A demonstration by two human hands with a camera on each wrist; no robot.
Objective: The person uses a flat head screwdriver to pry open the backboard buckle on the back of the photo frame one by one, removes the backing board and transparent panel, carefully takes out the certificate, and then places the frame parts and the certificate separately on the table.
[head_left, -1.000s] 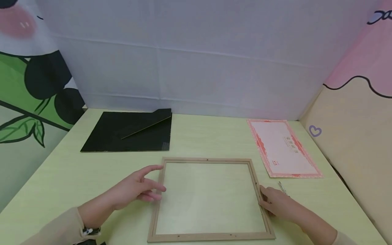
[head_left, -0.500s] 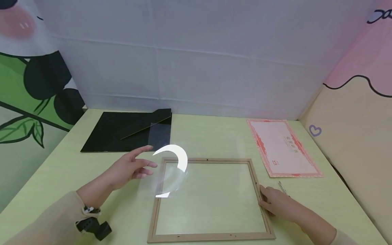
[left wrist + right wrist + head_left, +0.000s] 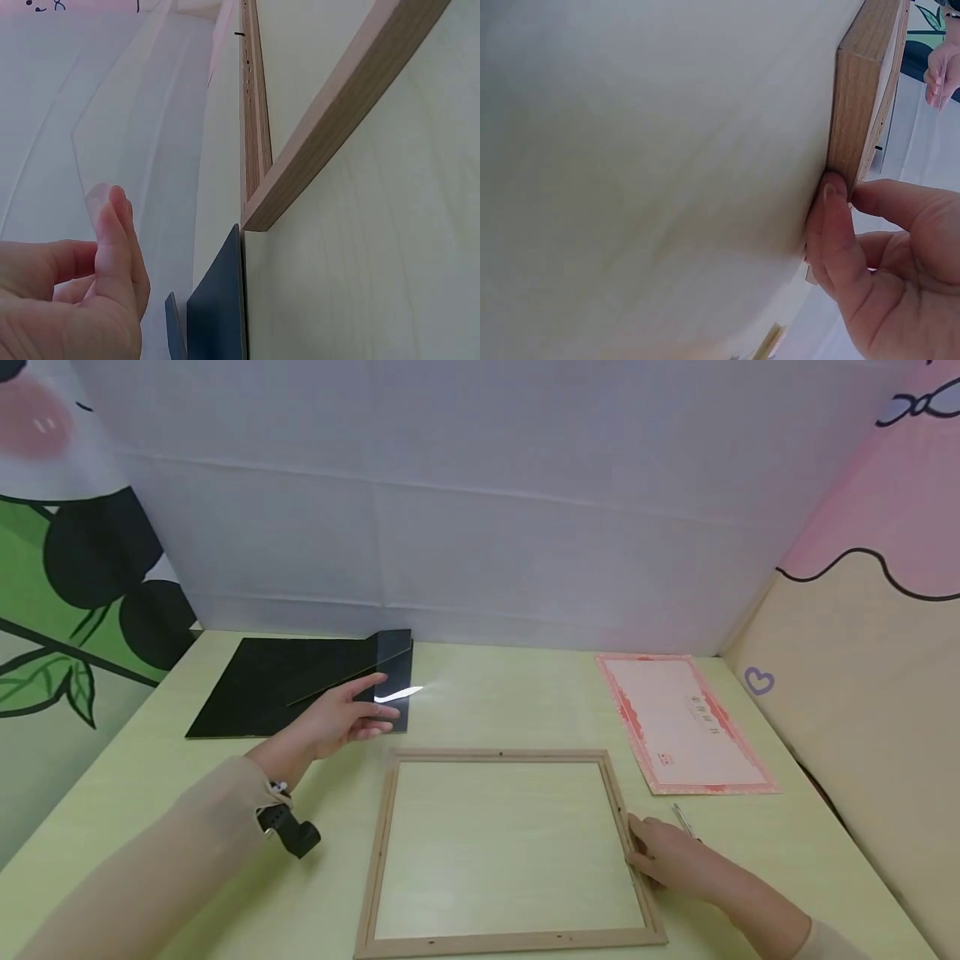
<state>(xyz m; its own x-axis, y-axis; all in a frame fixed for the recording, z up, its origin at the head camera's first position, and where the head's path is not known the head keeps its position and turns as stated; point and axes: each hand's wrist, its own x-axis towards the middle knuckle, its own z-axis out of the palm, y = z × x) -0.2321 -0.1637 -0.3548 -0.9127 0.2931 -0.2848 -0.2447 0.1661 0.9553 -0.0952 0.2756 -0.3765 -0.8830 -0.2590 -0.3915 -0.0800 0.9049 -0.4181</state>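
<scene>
My left hand (image 3: 341,718) is raised over the near edge of a black backing board and pinches a clear, stiff sheet (image 3: 393,693) between thumb and fingers. The sheet shows mostly as a white glint; in the left wrist view, the edge of the clear sheet (image 3: 76,135) rises from the fingertips. Lying flat in front is a wooden picture frame (image 3: 510,941), its opening showing the tabletop. At its right rail, my right hand (image 3: 675,860) grips the frame. In the right wrist view, thumb and fingers hold the frame's side (image 3: 853,112).
The black backing board (image 3: 255,685), with a slanted stand flap, lies at the back left. A certificate (image 3: 682,718) with a red patterned border is at the back right. A thin metallic stick-like item (image 3: 683,818) lies by the right hand. Cloth-like walls enclose the table.
The left hand has lifted the clear sheet from the frame and carried it away, up and to the left toward the black board. The right hand stays on the frame.
</scene>
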